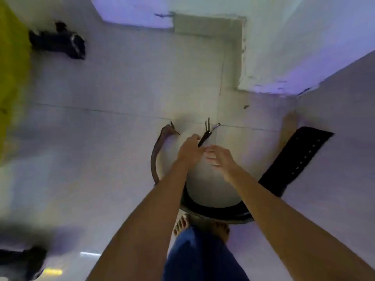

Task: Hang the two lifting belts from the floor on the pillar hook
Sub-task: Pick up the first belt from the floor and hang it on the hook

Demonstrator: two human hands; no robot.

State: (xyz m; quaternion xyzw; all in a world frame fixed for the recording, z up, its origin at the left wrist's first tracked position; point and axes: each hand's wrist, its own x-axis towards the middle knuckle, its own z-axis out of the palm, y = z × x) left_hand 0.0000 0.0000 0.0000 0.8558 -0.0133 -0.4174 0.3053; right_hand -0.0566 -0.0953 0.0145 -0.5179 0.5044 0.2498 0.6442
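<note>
A black lifting belt (296, 159) stands on edge in a wide curve on the white tiled floor, its perforated end at the right and its metal buckle (210, 127) near the middle. My left hand (189, 152) is closed on the strap just behind the buckle. My right hand (220, 157) hovers beside it with fingers spread and holds nothing. A brown belt (157, 153) curves on the floor just left of my left forearm, untouched. The base of a white pillar (294, 47) rises at the upper right. No hook is in view.
A black bag (60, 43) lies on the floor at the upper left beside a yellow-green surface (10, 78). Another dark object (22, 262) sits at the lower left. My bare feet (182, 224) and blue trouser leg (203, 256) are just behind the black belt.
</note>
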